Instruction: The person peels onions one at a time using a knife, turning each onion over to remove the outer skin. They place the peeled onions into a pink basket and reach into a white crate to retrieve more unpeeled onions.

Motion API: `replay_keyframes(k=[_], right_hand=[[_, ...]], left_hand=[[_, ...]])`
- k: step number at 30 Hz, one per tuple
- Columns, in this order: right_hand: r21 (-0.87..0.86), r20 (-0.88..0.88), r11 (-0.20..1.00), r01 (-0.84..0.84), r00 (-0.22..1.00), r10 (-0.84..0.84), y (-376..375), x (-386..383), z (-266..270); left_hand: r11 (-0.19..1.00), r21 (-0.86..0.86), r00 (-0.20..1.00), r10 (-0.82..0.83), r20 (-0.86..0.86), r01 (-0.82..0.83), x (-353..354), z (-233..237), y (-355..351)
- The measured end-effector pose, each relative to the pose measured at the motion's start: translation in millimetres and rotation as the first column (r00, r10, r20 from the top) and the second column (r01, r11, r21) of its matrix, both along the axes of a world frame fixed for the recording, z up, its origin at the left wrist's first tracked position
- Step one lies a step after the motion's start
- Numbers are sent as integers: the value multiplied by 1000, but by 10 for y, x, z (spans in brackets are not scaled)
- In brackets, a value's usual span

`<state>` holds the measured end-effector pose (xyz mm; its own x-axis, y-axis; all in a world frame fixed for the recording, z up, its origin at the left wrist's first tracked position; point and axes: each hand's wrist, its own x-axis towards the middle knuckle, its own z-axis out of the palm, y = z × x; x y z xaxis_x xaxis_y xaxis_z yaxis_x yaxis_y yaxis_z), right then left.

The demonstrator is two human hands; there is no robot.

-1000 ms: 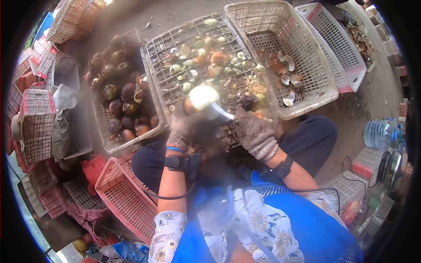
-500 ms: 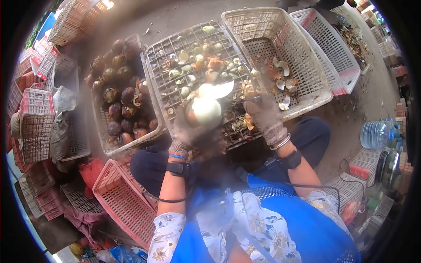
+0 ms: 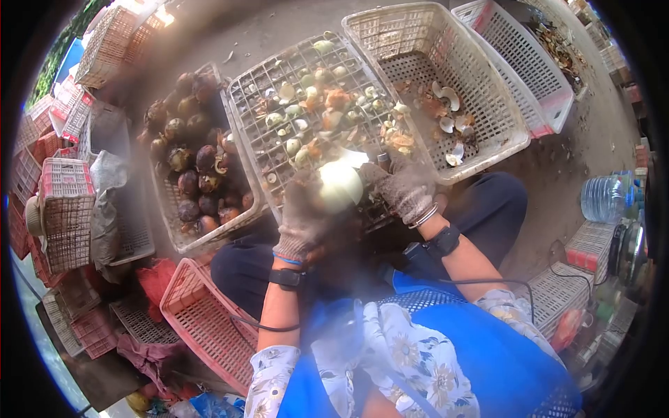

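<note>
My left hand [image 3: 300, 212], in a knitted glove, is wrapped round a pale peeled onion [image 3: 340, 187] over the near edge of a white grid crate [image 3: 244, 150]. A white piece [image 3: 354, 158] stands out at the onion's top. My right hand [image 3: 404, 184], also gloved, is at the onion's right side with its fingers curled round a small dark handle [image 3: 383, 161]; blur hides the rest of that tool. Peel scraps [image 3: 337, 99] and small pale pieces lie on the grid.
Dark unpeeled onions [image 3: 182, 159] fill a crate on the left. A deep crate [image 3: 505, 148] on the right holds peels. A pink crate [image 3: 182, 296] stands at the lower left, a water bottle [image 3: 603, 199] at the right.
My right hand has moved left, close to the onion. The onion and my left hand have shifted slightly right. The view has tilted a little.
</note>
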<state>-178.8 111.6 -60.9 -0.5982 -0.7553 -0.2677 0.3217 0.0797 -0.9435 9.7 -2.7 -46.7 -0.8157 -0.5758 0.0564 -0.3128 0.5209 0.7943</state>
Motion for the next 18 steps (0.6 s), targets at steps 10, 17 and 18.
replay_keyframes(k=[10, 17, 18], right_hand=[[420, -641, 907, 36, 719, 268, -60, -113, 150], [498, -665, 863, -84, 602, 442, -133, -60, 70], [497, -664, 864, -85, 604, 441, -117, -45, -4]], left_hand=[[929, -369, 985, 69, 156, -7, 202, -322, 85], [934, -336, 968, 185, 167, -120, -72, 403, 238], [938, -345, 960, 129, 250, -36, -88, 397, 213]])
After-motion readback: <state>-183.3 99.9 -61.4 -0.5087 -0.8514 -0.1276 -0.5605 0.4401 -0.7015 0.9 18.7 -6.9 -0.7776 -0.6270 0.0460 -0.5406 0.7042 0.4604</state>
